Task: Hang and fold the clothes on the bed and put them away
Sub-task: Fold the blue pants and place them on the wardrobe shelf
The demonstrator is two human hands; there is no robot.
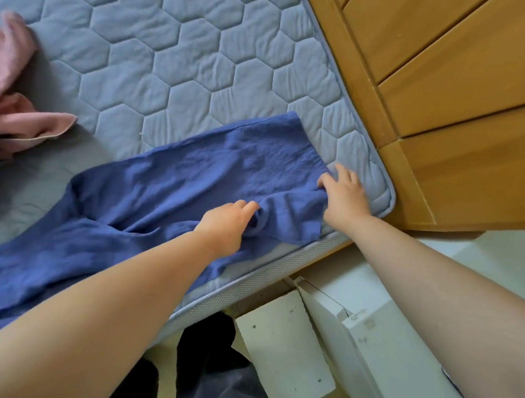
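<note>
Far left, a soft pink garment is crumpled in a heap on the bed, which is padded grey-blue and quilted in hexagons. A crinkly blue garment is laid out long and flat across the near edge, and one bit is draped over the side. A bunched ridge of it is pinched by the left hand. Its right edge, by the mattress's rounded corner, is pressed down by the right hand with the fingers spread. Smooth slatted wooden furniture is seen far right.
</note>
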